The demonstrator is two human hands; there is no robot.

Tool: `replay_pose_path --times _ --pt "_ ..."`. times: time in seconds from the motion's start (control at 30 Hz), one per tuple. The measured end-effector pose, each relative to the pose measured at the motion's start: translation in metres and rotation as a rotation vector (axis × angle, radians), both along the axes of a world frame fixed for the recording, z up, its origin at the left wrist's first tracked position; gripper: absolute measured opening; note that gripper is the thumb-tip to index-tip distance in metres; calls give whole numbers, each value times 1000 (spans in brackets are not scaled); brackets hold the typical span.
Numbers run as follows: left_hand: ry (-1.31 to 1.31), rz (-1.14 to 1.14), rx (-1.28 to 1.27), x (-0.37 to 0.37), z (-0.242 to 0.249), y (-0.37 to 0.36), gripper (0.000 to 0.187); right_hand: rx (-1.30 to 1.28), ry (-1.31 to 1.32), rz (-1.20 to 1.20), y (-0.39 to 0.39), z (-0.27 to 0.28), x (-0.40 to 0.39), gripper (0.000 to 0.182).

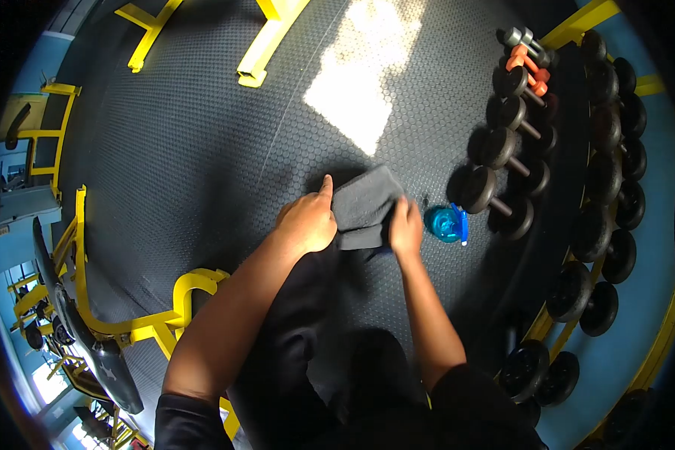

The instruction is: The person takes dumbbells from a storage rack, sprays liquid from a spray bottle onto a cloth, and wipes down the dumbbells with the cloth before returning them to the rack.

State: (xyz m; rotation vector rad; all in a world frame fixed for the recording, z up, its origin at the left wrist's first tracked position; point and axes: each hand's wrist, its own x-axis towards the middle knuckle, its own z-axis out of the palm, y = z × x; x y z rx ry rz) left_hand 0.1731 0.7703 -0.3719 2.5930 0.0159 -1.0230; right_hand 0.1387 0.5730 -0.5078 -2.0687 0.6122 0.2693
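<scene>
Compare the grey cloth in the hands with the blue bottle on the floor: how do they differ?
The cloth is dark grey and soft, folded flat; the bottle is bright blue, hard and round. Both hands hold the cloth, the left hand and the right hand at its sides, while the bottle stands untouched on the floor beside the dumbbells. Both lie close to the right hand.

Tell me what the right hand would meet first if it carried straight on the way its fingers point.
The right hand already grips the grey cloth, so the cloth comes first. Past it the rubber floor looks bare, though depth is unclear.
</scene>
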Motion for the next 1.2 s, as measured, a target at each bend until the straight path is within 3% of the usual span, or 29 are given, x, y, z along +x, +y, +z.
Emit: replay_pose_path --times 0.03,0.1,0.17,0.23,0.33,0.43,0.5,0.57,0.63,0.67,0.7,0.77,0.83,0.87,0.9,0.93,1.03,1.07,1.2 --pt "-21 25 -21 0 4 -1 67 -59 -26 75 10 35 30 52" --pt "-36 51 -38 -4 2 1 65 -377 -38 407 34 50 66 44" --pt "-216 95 -75 -7 -7 3 65 -612 -101 730 76 65 70 37" --pt "-242 117 -75 -4 -5 4 65 -843 -305 1078 95 38 38 34" --pt "-220 168 -90 1 1 1 65 -727 -551 1206 75 26 -15 32" --pt "-120 200 -84 2 3 -1 64 -652 -877 1164 21 16 -47 23" --pt "-138 157 -63 -1 6 -4 62 -588 -910 1135 -19 0 -63 19" --pt "-133 97 -117 -6 1 -5 61 -485 -826 1135 -43 -3 -73 16" --pt "-123 25 -178 -15 -5 -10 61 -326 -749 989 -52 2 -81 11" --pt "-210 -64 -180 -20 -8 -15 61 -283 -717 747 -48 4 -86 11" --pt "-299 -166 -184 -21 -9 -18 62 -291 -717 718 -50 -6 -92 11" --pt "-274 -290 -222 -27 -14 -25 64 -212 -121 407 -58 -50 -105 21" --pt "17 -329 -176 -25 1 -46 69 4 -143 317 -50 -70 -90 30" --pt "-62 -465 -117 -33 -7 -49 79 43 -319 286 -39 -73 -78 42" --pt "-35 -480 -81 -38 -11 -54 87 -9 -266 379 -33 -70 -62 60" --pt "-46 -508 -24 -42 -15 -59 89 -81 50 509 -25 -61 -44 66" --pt "-120 -555 103 -57 -39 -65 92 -135 156 416 2 -106 -24 59" --pt "-192 -565 170 -61 -49 -65 93 -263 14 516 2 -104 -29 50" --pt "-202 -658 267 -50 -49 -62 57 -464 -122 720 -2 -120 -31 38"
